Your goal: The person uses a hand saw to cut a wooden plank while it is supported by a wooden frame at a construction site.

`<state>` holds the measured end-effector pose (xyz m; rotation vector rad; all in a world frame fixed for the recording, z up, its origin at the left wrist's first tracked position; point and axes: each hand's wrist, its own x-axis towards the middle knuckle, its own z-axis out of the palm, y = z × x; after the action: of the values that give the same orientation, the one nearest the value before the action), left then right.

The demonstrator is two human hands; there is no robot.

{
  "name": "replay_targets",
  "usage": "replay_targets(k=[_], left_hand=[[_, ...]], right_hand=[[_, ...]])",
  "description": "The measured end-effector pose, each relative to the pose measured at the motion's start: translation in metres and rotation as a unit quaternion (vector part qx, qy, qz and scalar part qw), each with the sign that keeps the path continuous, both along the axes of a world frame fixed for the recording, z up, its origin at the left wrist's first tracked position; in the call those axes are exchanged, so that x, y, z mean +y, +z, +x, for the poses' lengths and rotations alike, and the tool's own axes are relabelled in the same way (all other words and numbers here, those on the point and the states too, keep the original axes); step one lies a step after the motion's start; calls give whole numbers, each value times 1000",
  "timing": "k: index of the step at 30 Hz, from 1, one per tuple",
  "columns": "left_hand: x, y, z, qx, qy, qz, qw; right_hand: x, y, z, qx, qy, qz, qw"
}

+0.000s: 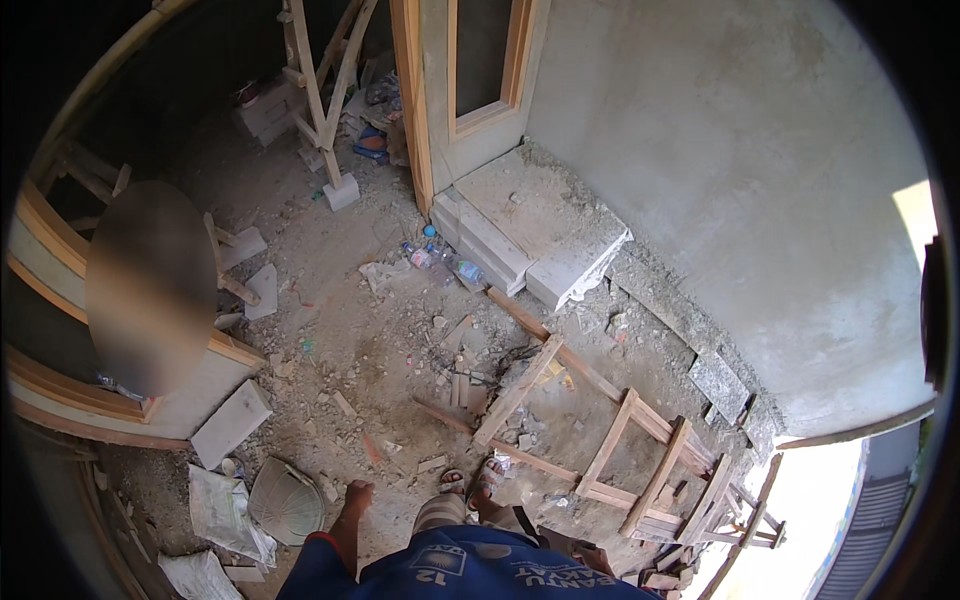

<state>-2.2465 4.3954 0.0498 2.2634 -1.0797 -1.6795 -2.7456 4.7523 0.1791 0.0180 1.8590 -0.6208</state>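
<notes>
My left hand [359, 494] hangs beside my body above the rubble floor, its fingers curled in and nothing visible in them. Near it on the ground lies a round, dusty mesh-like cover or basket [287, 501]. At my right side, my right hand [592, 556] is partly hidden against my blue shirt, its fingers bent. Next to that hand a dark, flat, narrow piece [525, 521] with a pale side sticks out; its kind cannot be made out. Beyond it, a wooden ladder-like frame [607, 455] lies on the floor.
Broken rubble covers the ground [340, 330]. A block step [530, 215] stands below the wooden door frame [412, 110], with plastic bottles [465, 268] beside it. White sacks [228, 512] and a pale block [231, 423] lie left. A plastered wall [740, 180] rises right. A blurred oval hides part of the left.
</notes>
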Motion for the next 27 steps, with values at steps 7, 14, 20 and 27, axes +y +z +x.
replay_targets(k=[7, 14, 20, 27], left_hand=[[-32, 14, -57, 101, 11, -13, 995], [-41, 14, -58, 107, -39, 21, 993], [-78, 3, -15, 41, -47, 130, 990], [-193, -44, -32, 51, -84, 111, 989]], right_hand=[[-10, -46, -31, 0, -41, 21, 999], [-42, -46, -28, 73, -39, 31, 996], [-68, -47, 17, 111, -121, 34, 986], [-26, -49, 61, 184, -128, 121, 967]])
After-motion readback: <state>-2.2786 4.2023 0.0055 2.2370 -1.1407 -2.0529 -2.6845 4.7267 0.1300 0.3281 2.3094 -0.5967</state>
